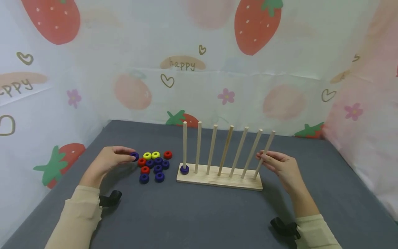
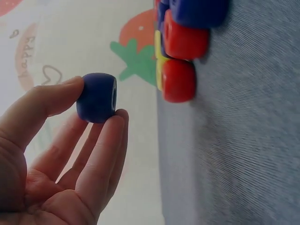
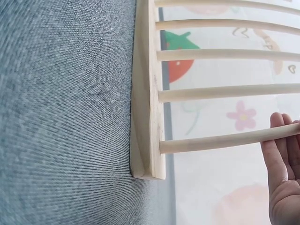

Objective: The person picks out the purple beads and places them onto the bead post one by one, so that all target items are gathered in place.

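Note:
Between thumb and fingertips my left hand pinches a dark blue ring bead, raised above the table at the left of the loose beads. My right hand grips the rightmost wooden peg of a peg rack, about midway up. The rack's pale wooden base lies flat and carries several upright pegs in a row. One blue bead sits at the foot of the leftmost peg; the other pegs are bare. In the right wrist view the fingers lie against the end peg, partly cut off by the frame edge.
Loose beads lie left of the rack: several blue ones, red ones and two yellow ones. The table has a dark grey cloth. A strawberry-printed curtain stands behind it and at both sides.

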